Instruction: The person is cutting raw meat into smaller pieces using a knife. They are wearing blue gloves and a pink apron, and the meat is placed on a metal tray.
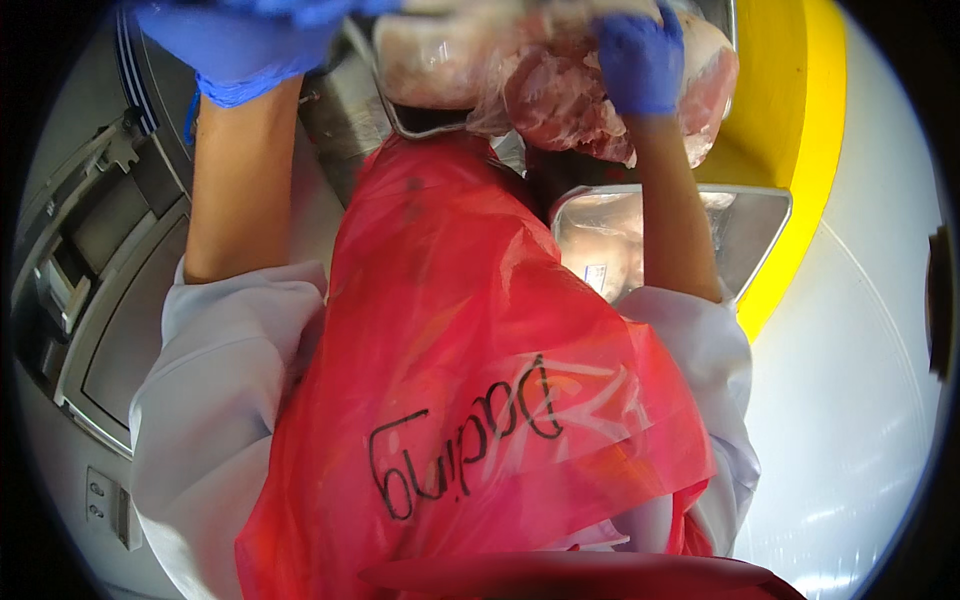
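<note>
Red apron: While it fills the middle of the view, the plastic apron point(450, 330) shows dark handwriting across its front.
White sleeves: the sleeves point(215, 360) flank it, forearms bare above them.
Yellow band: the curved band point(815, 130) runs down beside the trays.
Raw meat: the pink meat point(550, 100) lies in the upper metal tray point(400, 128), partly lapping over the near rim.
Lower metal tray: the tray point(755, 225) holds pale wrapped contents point(610, 235).
Left hand: blue-gloved, the left hand point(240, 35) is cropped above; cannot tell its grip.
Right hand: blue-gloved, the right hand point(642, 62) is against the meat; fingertips blurred, grasp unclear.
</note>
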The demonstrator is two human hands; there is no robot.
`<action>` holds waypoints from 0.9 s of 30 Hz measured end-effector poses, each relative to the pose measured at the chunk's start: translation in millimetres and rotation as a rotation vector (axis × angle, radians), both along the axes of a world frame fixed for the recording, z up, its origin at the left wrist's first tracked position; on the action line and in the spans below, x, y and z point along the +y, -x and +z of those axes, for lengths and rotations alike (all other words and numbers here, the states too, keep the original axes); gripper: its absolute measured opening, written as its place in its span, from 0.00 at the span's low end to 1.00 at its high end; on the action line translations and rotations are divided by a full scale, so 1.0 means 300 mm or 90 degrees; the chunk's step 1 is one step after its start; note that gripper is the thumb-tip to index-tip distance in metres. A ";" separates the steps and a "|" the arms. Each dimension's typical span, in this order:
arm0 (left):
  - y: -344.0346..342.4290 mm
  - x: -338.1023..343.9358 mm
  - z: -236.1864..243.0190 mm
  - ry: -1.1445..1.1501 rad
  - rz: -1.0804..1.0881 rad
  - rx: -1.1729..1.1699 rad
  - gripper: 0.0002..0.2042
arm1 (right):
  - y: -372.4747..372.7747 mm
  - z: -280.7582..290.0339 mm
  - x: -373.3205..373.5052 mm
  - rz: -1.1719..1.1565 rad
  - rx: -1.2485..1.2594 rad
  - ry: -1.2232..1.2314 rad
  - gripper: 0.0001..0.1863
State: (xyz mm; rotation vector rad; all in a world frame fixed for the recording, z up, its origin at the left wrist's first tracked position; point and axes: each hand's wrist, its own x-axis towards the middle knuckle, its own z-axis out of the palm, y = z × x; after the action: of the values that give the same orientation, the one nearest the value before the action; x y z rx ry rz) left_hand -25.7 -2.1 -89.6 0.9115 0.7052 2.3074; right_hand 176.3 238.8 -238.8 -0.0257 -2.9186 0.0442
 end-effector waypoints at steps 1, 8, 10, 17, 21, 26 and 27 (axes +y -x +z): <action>-0.014 0.004 0.004 0.012 0.007 -0.011 0.26 | 0.041 0.010 -0.002 -0.012 -0.023 -0.008 0.08; -0.111 0.040 -0.034 -0.034 0.074 -0.066 0.26 | 0.136 0.088 0.071 -0.153 -0.049 0.310 0.12; -0.130 0.040 -0.034 0.006 0.083 -0.010 0.26 | 0.142 0.068 0.092 -0.214 -0.135 0.477 0.15; -0.168 0.060 -0.063 0.055 0.104 0.011 0.28 | 0.147 0.102 0.077 -0.299 -0.160 0.517 0.16; -0.197 0.060 -0.077 -0.021 0.138 -0.008 0.28 | 0.158 0.097 0.070 -0.260 -0.172 0.522 0.15; -0.256 0.070 -0.103 0.058 0.163 -0.021 0.27 | 0.152 0.105 0.069 -0.240 -0.158 0.502 0.15; -0.278 0.076 -0.109 0.057 0.170 -0.014 0.27 | 0.146 0.094 0.073 -0.205 -0.129 0.484 0.15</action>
State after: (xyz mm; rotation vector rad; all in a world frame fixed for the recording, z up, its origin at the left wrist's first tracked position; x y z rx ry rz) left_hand 57.7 20.7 -122.3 0.7899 0.9625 2.4881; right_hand 132.4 260.7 -210.7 -0.6443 -2.8519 1.1364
